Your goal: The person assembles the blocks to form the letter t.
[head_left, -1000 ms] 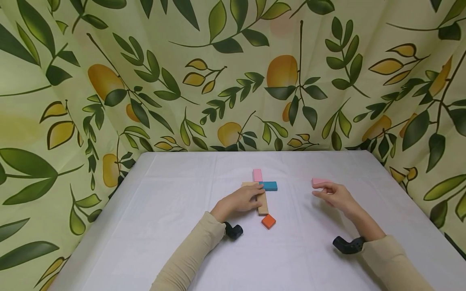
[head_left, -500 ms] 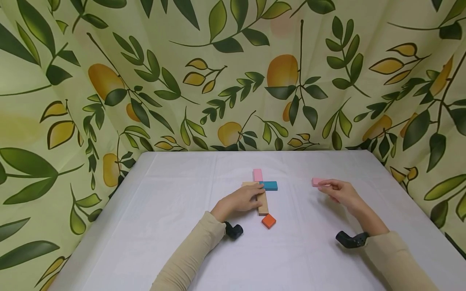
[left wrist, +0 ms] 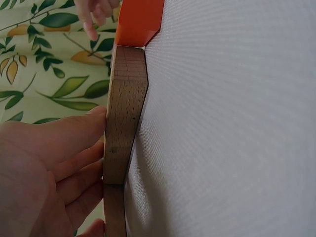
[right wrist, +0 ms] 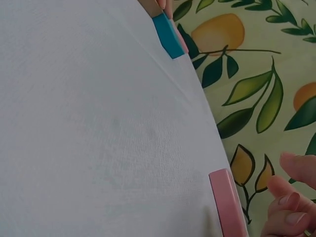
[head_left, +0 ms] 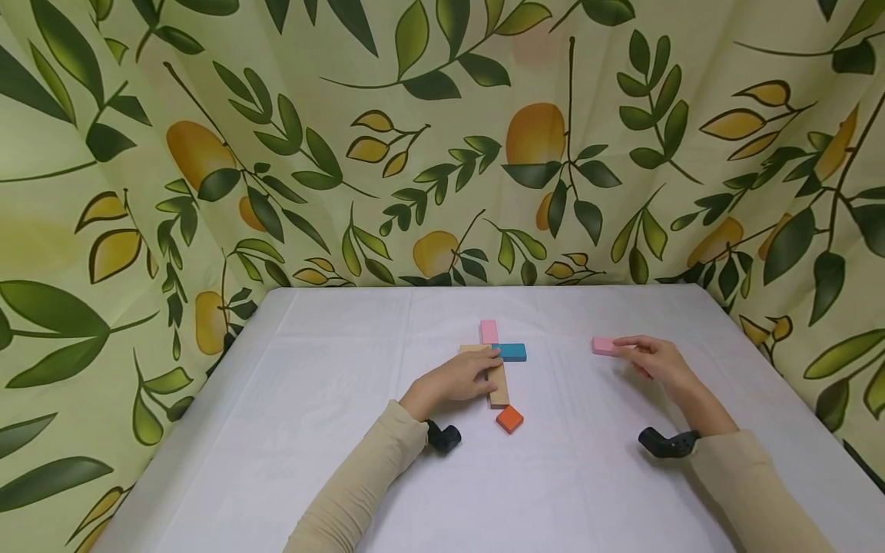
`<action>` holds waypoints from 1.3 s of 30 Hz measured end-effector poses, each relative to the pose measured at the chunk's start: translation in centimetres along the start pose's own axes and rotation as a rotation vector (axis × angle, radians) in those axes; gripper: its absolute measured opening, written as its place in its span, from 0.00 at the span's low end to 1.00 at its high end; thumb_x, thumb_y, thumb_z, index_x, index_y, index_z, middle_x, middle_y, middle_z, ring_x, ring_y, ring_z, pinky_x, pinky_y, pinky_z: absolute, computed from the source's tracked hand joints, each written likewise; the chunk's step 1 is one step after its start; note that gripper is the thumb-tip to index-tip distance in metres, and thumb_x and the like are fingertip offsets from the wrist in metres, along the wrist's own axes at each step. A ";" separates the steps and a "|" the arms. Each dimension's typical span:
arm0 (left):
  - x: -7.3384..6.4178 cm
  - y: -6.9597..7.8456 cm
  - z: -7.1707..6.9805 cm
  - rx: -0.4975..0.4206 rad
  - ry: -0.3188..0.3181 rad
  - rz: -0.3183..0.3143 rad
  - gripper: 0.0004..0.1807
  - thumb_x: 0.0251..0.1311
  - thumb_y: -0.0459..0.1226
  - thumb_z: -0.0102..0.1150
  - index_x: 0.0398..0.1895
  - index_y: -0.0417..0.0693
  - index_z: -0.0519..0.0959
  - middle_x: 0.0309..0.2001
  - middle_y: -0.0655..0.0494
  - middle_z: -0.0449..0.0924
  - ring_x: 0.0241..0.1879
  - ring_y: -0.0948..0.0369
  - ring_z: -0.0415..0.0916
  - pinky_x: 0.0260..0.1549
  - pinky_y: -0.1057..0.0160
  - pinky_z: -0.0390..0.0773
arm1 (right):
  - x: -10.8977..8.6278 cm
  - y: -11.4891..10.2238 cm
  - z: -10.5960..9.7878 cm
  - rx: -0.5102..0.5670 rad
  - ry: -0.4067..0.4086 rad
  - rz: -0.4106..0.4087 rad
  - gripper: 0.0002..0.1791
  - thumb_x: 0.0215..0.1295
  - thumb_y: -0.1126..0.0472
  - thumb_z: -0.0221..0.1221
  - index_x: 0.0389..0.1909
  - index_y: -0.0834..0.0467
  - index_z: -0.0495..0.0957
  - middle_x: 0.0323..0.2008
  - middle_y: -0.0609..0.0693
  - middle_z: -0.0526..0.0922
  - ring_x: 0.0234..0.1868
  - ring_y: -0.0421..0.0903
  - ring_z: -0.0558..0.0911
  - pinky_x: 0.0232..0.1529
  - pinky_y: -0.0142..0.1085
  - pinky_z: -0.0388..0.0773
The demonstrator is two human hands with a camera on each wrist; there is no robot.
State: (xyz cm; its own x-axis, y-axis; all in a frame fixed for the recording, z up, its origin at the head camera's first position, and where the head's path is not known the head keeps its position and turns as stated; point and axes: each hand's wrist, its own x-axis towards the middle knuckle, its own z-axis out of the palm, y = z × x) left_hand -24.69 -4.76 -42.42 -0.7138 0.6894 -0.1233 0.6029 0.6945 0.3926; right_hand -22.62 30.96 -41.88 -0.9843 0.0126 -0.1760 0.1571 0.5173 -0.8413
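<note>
My left hand [head_left: 452, 378] rests over a small arrangement of flat blocks, its fingertips on the natural wooden block [head_left: 498, 396]. In the left wrist view the thumb [left wrist: 81, 129] lies against that block's upper edge. A second wooden block [head_left: 473, 349], partly hidden by the hand, a blue block [head_left: 512, 352] and a pink block [head_left: 488, 332] meet at its far end. An orange block [head_left: 510, 419] touches the near end with one corner. At the right, my right hand [head_left: 657, 362] hovers beside another pink block [head_left: 603, 346]; in the right wrist view its loosely bent fingers [right wrist: 286, 217] are apart from it.
All the blocks lie on a table [head_left: 332, 369] under a white cloth. A patterned curtain [head_left: 311, 153] hangs behind and at both sides. Black wrist cameras sit on the left wrist [head_left: 445, 438] and the right wrist [head_left: 667, 442].
My right hand has shifted slightly right and away from me, uncovering more of the pink block beside it. The left hand and the blocks have stayed put.
</note>
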 end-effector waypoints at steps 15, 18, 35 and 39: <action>0.0 0.1 -0.1 -0.003 -0.002 -0.005 0.28 0.69 0.44 0.51 0.71 0.48 0.64 0.76 0.56 0.56 0.77 0.59 0.51 0.75 0.58 0.56 | 1.4 1.2 -1.0 -0.050 -0.009 -0.006 0.33 0.66 0.50 0.59 0.64 0.69 0.66 0.15 0.38 0.63 0.21 0.38 0.66 0.27 0.34 0.62; 0.0 0.0 0.0 0.000 -0.003 -0.005 0.28 0.69 0.44 0.51 0.71 0.48 0.64 0.76 0.57 0.56 0.77 0.59 0.51 0.75 0.59 0.56 | 1.6 1.6 -1.1 -0.058 -0.015 -0.012 0.34 0.66 0.50 0.59 0.64 0.68 0.66 0.15 0.38 0.64 0.21 0.38 0.66 0.27 0.34 0.62; 0.0 -0.1 0.0 0.001 0.002 -0.003 0.28 0.69 0.45 0.51 0.71 0.48 0.64 0.76 0.57 0.56 0.77 0.59 0.51 0.75 0.59 0.56 | 3.4 2.5 -2.2 -0.090 -0.088 -0.029 0.35 0.65 0.54 0.61 0.66 0.70 0.63 0.16 0.37 0.64 0.19 0.35 0.64 0.22 0.31 0.62; 0.0 0.0 0.0 -0.009 -0.001 -0.010 0.29 0.69 0.45 0.51 0.71 0.48 0.64 0.76 0.57 0.55 0.77 0.60 0.50 0.75 0.59 0.56 | 3.6 2.4 -2.1 -0.087 -0.099 0.005 0.36 0.64 0.54 0.61 0.66 0.70 0.62 0.17 0.37 0.64 0.19 0.36 0.64 0.23 0.31 0.63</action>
State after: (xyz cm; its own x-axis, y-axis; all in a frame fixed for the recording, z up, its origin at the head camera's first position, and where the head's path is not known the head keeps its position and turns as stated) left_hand -24.68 -4.79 -42.44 -0.7192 0.6829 -0.1280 0.5928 0.6992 0.3995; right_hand -25.95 34.02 -43.43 -0.9700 -0.0667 -0.2337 0.1506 0.5897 -0.7935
